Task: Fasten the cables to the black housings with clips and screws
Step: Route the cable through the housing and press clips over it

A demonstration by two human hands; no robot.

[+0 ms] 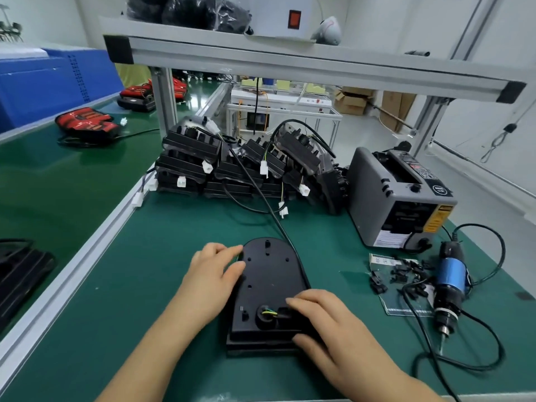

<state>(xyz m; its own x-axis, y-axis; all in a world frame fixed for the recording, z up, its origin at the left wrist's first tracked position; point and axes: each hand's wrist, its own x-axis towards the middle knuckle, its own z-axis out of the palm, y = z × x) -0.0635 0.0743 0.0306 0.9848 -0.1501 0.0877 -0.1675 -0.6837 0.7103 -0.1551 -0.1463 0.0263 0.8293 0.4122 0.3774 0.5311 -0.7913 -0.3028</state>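
Observation:
A black housing (268, 282) lies flat on the green mat in front of me, rounded end away from me. Its black cable (261, 195) runs from the far right side toward the pile behind. Yellow and green wires (269, 313) show in a round opening near the housing's near end. My left hand (213, 271) rests on the housing's upper left edge, fingers curled over it. My right hand (322, 320) lies on the near right corner, fingertips beside the wire opening. Small black clips (403, 274) are scattered on a plastic sheet to the right.
A pile of black housings with white connectors (246, 166) fills the back of the mat. A grey tape dispenser (397, 195) stands at the right. An electric screwdriver (449, 288) with a looping cord lies beyond the clips. Red lamp units (87, 123) sit on the left conveyor.

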